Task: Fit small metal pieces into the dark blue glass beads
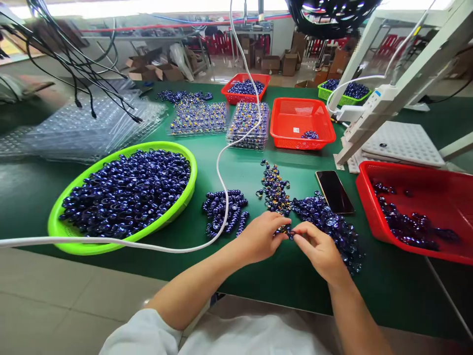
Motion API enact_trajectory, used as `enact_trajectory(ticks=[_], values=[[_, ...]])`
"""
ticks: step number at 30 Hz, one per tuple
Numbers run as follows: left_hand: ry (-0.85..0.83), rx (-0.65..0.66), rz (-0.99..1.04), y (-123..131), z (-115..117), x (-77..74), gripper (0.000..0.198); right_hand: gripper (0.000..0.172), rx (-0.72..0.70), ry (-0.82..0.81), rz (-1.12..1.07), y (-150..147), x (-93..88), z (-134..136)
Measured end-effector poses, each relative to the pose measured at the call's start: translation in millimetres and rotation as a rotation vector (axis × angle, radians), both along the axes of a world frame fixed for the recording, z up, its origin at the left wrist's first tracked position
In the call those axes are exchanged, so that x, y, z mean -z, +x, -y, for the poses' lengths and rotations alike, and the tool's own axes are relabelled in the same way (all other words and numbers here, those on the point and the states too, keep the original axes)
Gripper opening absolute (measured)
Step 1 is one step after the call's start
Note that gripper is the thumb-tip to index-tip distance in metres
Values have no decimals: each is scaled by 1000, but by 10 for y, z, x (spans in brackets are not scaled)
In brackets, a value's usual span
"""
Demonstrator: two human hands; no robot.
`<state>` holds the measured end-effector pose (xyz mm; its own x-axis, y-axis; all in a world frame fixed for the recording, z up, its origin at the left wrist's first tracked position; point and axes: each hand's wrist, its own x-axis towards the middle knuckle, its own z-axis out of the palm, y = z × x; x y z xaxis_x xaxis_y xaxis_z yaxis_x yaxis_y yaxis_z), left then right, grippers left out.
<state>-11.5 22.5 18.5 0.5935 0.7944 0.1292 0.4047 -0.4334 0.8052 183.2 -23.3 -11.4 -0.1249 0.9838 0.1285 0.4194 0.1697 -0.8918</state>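
Note:
My left hand [263, 236] and my right hand [318, 250] meet at the front of the green table, fingertips nearly touching. Both are closed in a pinch on small, shiny dark blue pieces that look like rings; the fingers partly cover them. Just beyond my left fingers lies a loose pile of dark blue rings with gold bits [275, 190]. Beside my right hand spreads a heap of dark blue glossy pieces [332, 217]. Left of my left hand, more dark blue rings are lined up in rows [223, 209].
A lime green basket [193, 172] full of dark rings stands left. Red baskets [373, 217] [303, 106] hold some pieces. A phone [335, 192] lies at right. Clear trays [199, 118] sit farther back. A white cable [218, 170] hangs across the table; a metal post [399, 84] stands right.

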Motion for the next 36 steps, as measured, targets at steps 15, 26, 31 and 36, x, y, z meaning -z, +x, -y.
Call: enact_trajectory(ticks=[15, 26, 31, 36], values=[[-934, -84, 665, 6, 37, 202, 29, 14, 66, -417, -680, -39, -29, 78], [-1033, -64, 656, -33, -1, 196, 31, 11, -13, -383, -617, -38, -32, 116], [-984, -107, 643, -12, 6, 248, 28, 31, 1, 49, -166, -124, -69, 160], [-946, -105, 629, 2, 22, 323, 23, 40, 26, 434, 186, -207, -44, 132]])
